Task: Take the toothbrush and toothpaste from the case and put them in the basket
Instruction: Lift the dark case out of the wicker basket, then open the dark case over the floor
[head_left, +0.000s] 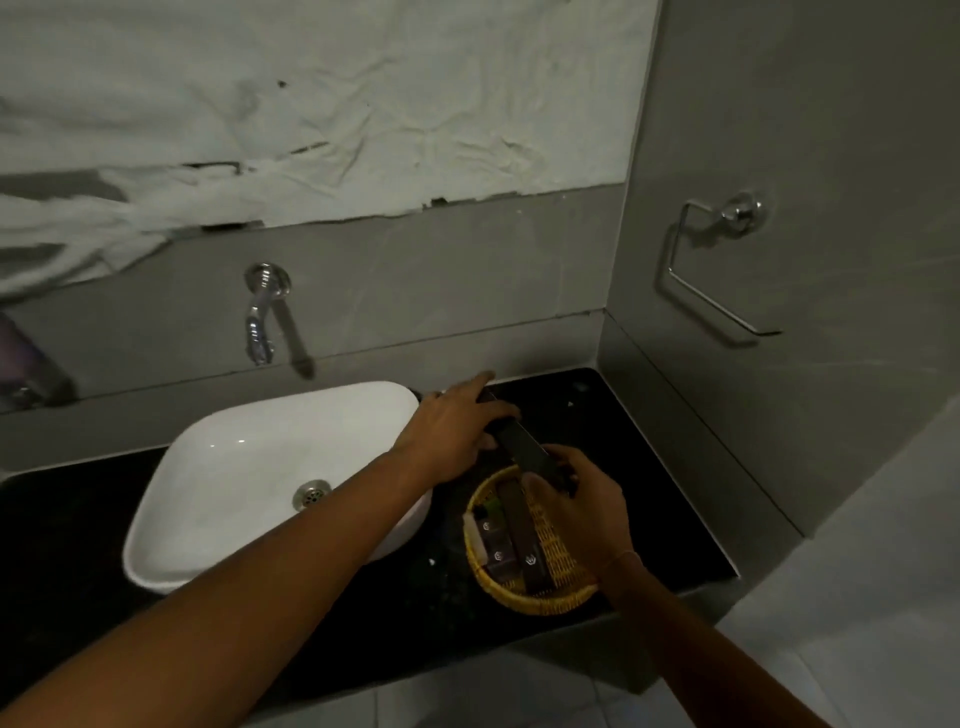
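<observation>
both hands are on the long dark case (519, 447), held just above the back edge of the yellow woven basket (535, 597) on the black worktop (363, 613). left hand (457, 431) wraps its far end, right hand (576, 509) pinches the near end. case looks closed, so toothbrush and toothpaste are probably inside. basket only shows dark packets (511, 535).

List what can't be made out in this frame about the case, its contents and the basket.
- Case, head view: dark and dimly lit; left hand and right hand cover both ends, so open or closed is unclear.
- Toothbrush and toothpaste: not identifiable.
- Basket: right hand hides its far right side; the dark packets inside have labels too small to read.
</observation>
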